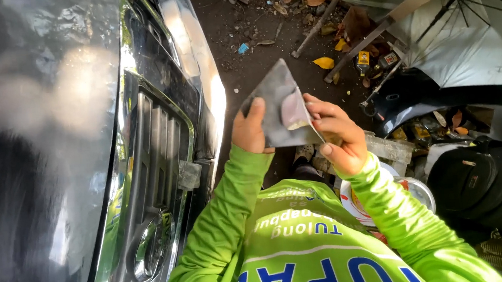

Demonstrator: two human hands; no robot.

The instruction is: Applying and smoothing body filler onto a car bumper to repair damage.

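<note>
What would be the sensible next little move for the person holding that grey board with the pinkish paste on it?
Probably turn toward the glossy dark car front and bring the paste to it. The left hand grips the flat grey board with its pinkish paste blob, the right hand pinches a thin scraper edge beside it, and the car stands close on the left.

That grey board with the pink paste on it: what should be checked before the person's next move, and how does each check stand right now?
1. Left hand grips the grey board at its edge: ok.
2. Right hand is at the board's other side: ok.
3. Pink paste sits on the board: ok.
4. A spreading tool in the right hand: cannot tell, the fingers hide it.
5. Car grille is close to the left arm: ok.
6. Ground underfoot free of litter: not ok, leaves and scraps lie about.
</note>
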